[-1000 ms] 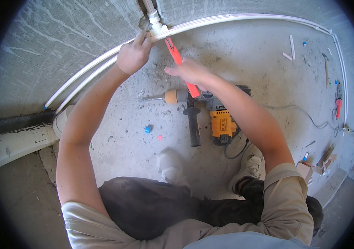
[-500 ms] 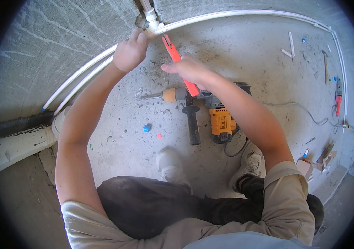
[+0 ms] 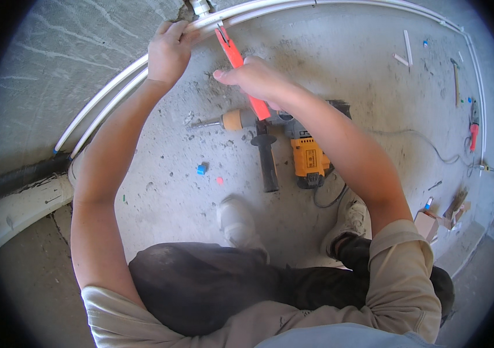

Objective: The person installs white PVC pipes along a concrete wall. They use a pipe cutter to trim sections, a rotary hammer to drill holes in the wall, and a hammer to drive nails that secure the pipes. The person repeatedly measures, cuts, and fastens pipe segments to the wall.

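Note:
My left hand (image 3: 169,53) is closed around a white plastic pipe (image 3: 205,23) at the foot of the wall, fingertips curled over it. A second white pipe (image 3: 270,11) runs alongside. In my right hand (image 3: 261,78) is a red pipe cutter (image 3: 233,55), gripped with the thumb reaching out to the left. The cutter's head touches or lies just under the pipes, right of my left hand; whether its jaws enclose one is too small to tell. Above them a white fitting (image 3: 200,7) comes out of a notch in the wall.
Below my right forearm lies a yellow and grey hammer drill (image 3: 309,159) with a side handle. A blue bit (image 3: 202,169) and a pink bit (image 3: 220,181) lie near my shoes. Pipe offcuts (image 3: 407,46), a hammer (image 3: 456,87), a red-handled tool (image 3: 473,130) and cardboard (image 3: 427,225) are at the right.
The view has shifted a little. My left hand has moved slightly left along the pipe, and the cutter's head has come up closer to the pipes. A second pipe now shows beside the first.

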A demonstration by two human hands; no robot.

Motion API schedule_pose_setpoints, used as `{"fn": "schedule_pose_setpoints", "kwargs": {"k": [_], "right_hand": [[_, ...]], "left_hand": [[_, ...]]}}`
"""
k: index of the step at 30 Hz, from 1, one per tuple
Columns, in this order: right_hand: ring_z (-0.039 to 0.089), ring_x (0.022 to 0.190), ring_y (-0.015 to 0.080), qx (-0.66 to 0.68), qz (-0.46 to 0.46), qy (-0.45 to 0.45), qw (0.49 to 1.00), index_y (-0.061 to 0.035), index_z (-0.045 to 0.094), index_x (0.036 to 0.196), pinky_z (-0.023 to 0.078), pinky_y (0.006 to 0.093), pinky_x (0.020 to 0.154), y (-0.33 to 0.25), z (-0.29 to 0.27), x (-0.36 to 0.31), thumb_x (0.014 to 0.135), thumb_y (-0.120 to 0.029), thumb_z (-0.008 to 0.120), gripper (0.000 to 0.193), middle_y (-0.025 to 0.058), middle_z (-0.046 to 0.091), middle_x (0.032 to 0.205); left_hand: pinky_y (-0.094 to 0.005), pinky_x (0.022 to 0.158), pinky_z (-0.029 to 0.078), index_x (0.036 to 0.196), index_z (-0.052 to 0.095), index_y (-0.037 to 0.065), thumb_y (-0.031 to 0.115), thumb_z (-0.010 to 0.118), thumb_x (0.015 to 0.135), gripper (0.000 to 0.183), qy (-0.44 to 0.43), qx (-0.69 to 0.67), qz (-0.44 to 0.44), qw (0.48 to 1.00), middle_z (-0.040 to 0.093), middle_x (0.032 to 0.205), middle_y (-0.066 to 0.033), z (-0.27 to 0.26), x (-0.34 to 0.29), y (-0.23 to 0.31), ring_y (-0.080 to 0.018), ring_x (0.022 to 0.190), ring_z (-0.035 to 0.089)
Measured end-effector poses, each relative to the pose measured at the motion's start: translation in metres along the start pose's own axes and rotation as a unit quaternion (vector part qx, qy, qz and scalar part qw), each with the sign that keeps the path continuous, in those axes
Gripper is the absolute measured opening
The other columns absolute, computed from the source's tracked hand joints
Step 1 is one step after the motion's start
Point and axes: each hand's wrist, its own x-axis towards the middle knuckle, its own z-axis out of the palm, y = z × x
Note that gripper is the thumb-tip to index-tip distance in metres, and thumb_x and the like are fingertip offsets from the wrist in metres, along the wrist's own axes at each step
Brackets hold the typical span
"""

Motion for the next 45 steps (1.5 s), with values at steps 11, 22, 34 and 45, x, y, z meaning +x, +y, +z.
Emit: {"fn": "schedule_pose_setpoints", "kwargs": {"k": [11,22,34,45], "right_hand": [[0.074,0.076,0.0319,0.006,-0.316,0.462,0.829,0.0072,0.051,0.114,0.057,0.0431,0.074,0.017,-0.009,0.054,0.09,-0.02,0.078,0.045,0.0171,0.07,0.092],[0.074,0.095,0.029,0.458,-0.245,0.3,0.8,0.005,0.051,0.11,0.061,0.0403,0.085,0.0,0.036,0.089,0.096,0.004,0.064,0.019,0.0166,0.066,0.103],[0.068,0.09,0.0174,0.388,-0.293,0.359,0.796,0.0003,0.057,0.105,0.056,0.0338,0.079,0.003,0.041,0.111,0.091,0.012,0.063,0.019,0.0095,0.067,0.102],[0.068,0.089,0.0168,0.416,-0.285,0.346,0.791,0.0003,0.061,0.106,0.055,0.0326,0.08,0.004,0.04,0.108,0.089,0.011,0.066,0.021,0.0081,0.069,0.099]], "left_hand": [[-0.0441,0.074,0.055,0.107,0.073,0.001,0.017,0.075,0.09,0.024,0.014,0.007,0.006,1.0,0.069,0.092,-0.019,0.003,0.001,0.003,-0.0369,0.08,0.068],[-0.0556,0.073,0.055,0.111,0.064,0.008,0.018,0.063,0.096,0.018,-0.002,0.02,-0.047,0.999,0.064,0.103,-0.0219,0.003,0.0,0.025,-0.0473,0.083,0.065],[-0.0544,0.073,0.055,0.114,0.062,0.006,0.017,0.063,0.097,0.021,-0.048,0.056,-0.071,0.995,0.064,0.107,-0.0206,-0.002,-0.001,0.033,-0.0465,0.086,0.066],[-0.051,0.072,0.056,0.112,0.069,0.004,0.015,0.066,0.094,0.021,0.006,-0.003,-0.047,0.999,0.067,0.101,-0.0204,0.003,0.0,0.031,-0.0438,0.083,0.068]]}}
